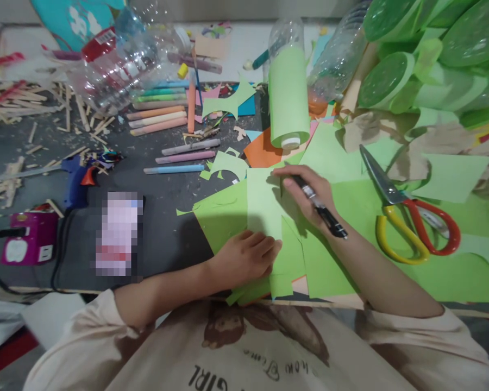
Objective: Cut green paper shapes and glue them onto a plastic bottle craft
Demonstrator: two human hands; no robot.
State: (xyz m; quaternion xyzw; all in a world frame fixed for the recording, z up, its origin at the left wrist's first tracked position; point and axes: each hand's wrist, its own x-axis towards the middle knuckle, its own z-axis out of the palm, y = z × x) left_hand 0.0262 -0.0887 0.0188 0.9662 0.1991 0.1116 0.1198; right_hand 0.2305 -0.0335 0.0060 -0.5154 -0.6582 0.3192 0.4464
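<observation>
My right hand (305, 195) is closed around a black pen (320, 207), its tip touching the upper edge of a light green paper piece (263, 203). My left hand (246, 255) lies on the lower part of that paper, fingers curled together and pressing it down on the dark table (163, 217). More green sheets (350, 255) lie under and around both hands. Red and yellow scissors (407, 214) rest on the green paper just right of my right forearm.
A plastic bottle wrapped in green paper (288, 98) lies beyond my hands. Coloured markers (163, 117), a clear bottle (126, 65), wooden sticks (20, 103), a blue glue gun (79, 176) and a purple device (28, 236) sit left. Green paper leaves (424, 65) pile at the upper right.
</observation>
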